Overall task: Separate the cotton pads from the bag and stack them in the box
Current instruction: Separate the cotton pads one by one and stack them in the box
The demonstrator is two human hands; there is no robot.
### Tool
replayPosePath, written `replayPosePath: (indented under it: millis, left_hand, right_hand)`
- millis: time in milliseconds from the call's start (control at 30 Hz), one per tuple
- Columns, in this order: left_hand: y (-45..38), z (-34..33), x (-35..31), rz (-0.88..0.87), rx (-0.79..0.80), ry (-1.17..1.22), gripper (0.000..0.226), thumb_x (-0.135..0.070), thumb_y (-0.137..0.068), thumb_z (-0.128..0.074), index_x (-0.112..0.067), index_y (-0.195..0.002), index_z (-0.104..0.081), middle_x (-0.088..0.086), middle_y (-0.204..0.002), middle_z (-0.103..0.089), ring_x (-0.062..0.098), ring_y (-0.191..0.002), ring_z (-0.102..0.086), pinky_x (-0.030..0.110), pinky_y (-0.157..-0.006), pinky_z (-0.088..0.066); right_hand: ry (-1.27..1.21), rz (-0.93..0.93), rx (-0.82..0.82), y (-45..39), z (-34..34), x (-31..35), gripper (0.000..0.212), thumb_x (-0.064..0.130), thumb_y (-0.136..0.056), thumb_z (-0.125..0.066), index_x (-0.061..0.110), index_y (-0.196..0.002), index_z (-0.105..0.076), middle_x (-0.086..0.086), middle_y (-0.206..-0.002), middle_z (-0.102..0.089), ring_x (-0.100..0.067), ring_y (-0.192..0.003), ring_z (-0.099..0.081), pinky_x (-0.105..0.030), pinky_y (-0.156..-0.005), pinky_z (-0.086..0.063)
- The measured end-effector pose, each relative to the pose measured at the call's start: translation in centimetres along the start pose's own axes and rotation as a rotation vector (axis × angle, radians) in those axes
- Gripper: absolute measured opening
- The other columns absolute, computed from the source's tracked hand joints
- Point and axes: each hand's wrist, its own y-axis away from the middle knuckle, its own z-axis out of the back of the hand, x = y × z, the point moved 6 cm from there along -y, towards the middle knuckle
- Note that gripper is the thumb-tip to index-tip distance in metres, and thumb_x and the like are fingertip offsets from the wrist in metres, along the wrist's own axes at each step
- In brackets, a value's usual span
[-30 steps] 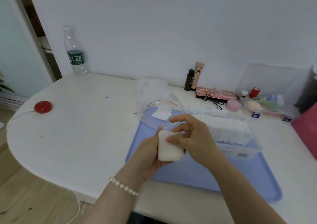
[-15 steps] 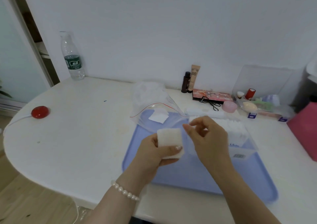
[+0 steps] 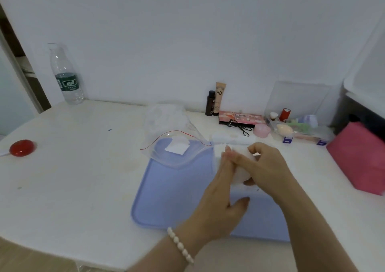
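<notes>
Single view only, head-worn, wide-angle; nothing shared with second view. Scene was seen from above near edge of white table point(image 3: 83, 178), facing forward and down toward wall behind it. Blue tray point(image 3: 177, 199) was framed close, just below centre; forearms were seen entering from bottom edge. Water bottle point(image 3: 66, 74) was caught at table's far left, pink box point(image 3: 360, 157) at far right. Edges were bowed by lens.
</notes>
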Motion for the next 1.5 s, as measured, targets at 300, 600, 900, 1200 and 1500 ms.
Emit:
replayPosePath:
  millis: [300, 600, 900, 1200, 1500]
  left_hand:
    - [-0.5, 4.0, 4.9, 0.421, -0.306, 0.070, 0.038, -0.012, -0.094, -0.053, -0.016, -0.132, -0.049, -0.006, -0.125, -0.053, 0.005, -0.121, -0.047, 0.021, -0.098, -0.037]
    - [-0.1, 2.1, 5.6, 0.467, -0.215, 0.057, 0.036, -0.014, -0.094, -0.051, -0.020, -0.129, -0.052, -0.013, -0.118, -0.060, 0.003, -0.116, -0.054, 0.022, -0.097, -0.043]
    - [0.3, 1.1, 4.7, 0.449, -0.162, 0.073, 0.038, -0.015, -0.094, -0.051, -0.025, -0.131, -0.047, -0.022, -0.114, -0.051, -0.005, -0.109, -0.051, 0.006, -0.087, -0.038]
    - [0.3, 0.7, 4.7, 0.434, -0.135, 0.071, 0.039, -0.013, -0.094, -0.052, -0.021, -0.132, -0.048, -0.015, -0.116, -0.054, 0.002, -0.113, -0.054, 0.013, -0.092, -0.039]
    - [0.3, 0.7, 4.5, 0.415, -0.145, 0.056, 0.033, -0.012, -0.092, -0.053, -0.031, -0.120, -0.051, -0.022, -0.106, -0.057, -0.007, -0.101, -0.055, 0.015, -0.091, -0.043]
  right_hand:
    - [0.306, 0.022, -0.122, -2.9, 0.8, -1.4, 0.030, 0.035, -0.078, -0.067, 0.010, -0.076, -0.050, -0.006, -0.076, -0.054, -0.028, -0.073, -0.055, -0.040, -0.066, -0.051]
    - [0.519, 0.086, 0.028, -3.2, 0.5, 0.5, 0.027, 0.033, -0.079, -0.069, 0.015, -0.083, -0.050, 0.002, -0.073, -0.049, -0.010, -0.060, -0.045, -0.020, -0.050, -0.031]
    - [0.935, 0.024, 0.060, -4.2, -0.6, -0.3, 0.019, 0.019, -0.078, -0.062, 0.015, -0.087, -0.047, -0.003, -0.086, -0.053, -0.020, -0.077, -0.050, -0.023, -0.050, -0.030]
    - [0.839, -0.113, 0.197, -3.4, -3.4, -2.7, 0.033, 0.034, -0.078, -0.065, 0.015, -0.070, -0.039, 0.003, -0.068, -0.042, -0.019, -0.077, -0.050, -0.025, -0.055, -0.035]
    - [0.671, -0.103, 0.401, -3.5, -4.2, -3.3, 0.040, 0.034, -0.096, -0.041, 0.017, -0.061, -0.035, 0.001, -0.063, -0.038, -0.010, -0.056, -0.035, -0.023, -0.050, -0.027]
